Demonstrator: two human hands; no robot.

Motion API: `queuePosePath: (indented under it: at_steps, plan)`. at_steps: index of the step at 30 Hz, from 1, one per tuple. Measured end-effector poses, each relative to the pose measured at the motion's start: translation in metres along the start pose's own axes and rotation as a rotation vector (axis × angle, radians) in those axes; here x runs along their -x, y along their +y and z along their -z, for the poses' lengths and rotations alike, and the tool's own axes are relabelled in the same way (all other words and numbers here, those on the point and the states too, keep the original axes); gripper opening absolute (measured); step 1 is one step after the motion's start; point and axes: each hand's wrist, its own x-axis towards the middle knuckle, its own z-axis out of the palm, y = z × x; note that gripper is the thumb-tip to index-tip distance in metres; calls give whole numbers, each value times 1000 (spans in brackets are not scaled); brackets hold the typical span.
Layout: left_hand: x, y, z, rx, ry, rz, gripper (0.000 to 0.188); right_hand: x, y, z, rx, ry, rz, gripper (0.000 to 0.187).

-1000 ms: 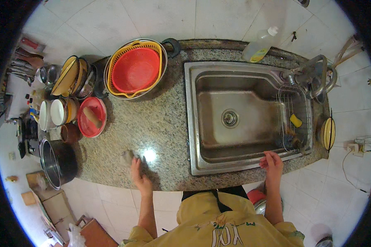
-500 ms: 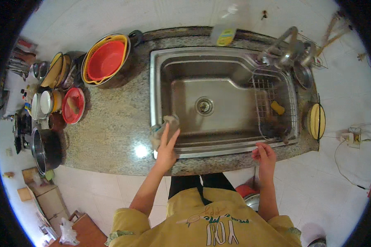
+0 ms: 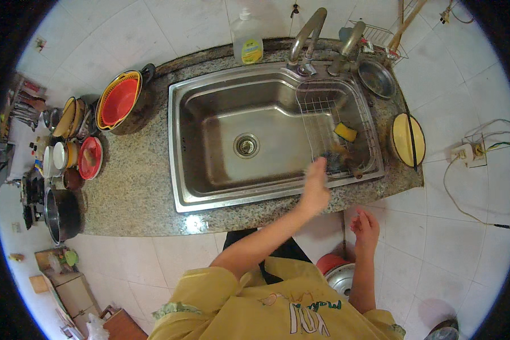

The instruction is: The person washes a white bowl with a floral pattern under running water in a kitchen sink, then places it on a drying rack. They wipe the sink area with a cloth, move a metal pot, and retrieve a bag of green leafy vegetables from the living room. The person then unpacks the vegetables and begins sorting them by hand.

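Observation:
My left hand (image 3: 315, 190) reaches across to the right over the front rim of the steel sink (image 3: 238, 200), beside the wire rack (image 3: 322, 110). Motion smears its fingers, and whether they hold anything does not show; no cloth is visible. In the rack lie a yellow sponge (image 3: 345, 132) with a dark side and a dark, brownish item (image 3: 337, 160) whose kind is unclear. My right hand (image 3: 366, 225) hangs in front of the counter edge, fingers curled in, with nothing visible in them.
Behind the sink stand a clear soap bottle (image 3: 248, 42) and a curved faucet (image 3: 307, 37). A steel bowl (image 3: 377, 78) and a yellow oval item (image 3: 408, 140) are at the right. Red and yellow baskets (image 3: 119, 102), a red plate (image 3: 90, 158) and a black pot (image 3: 62, 215) occupy the left.
My left hand has swept from the sink's front left corner to the right, and the greyish cloth under it there is out of sight. My right hand has drawn back slightly. The view has shifted.

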Motion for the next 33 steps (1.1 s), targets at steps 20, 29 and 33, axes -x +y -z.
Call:
queuePosePath:
  at_steps: [20,29,33]
  plan:
    - [121,-69,177,-863,132,225,40,-19,37,-7,-79,-48,-123,21]
    - [139,-31,183,-796,-13,197,57,-19,26,-48,-88,-189,-71,19]
    - [180,-71,259,-946,196,427,71,-18,28,-77,-112,-192,-79,16]
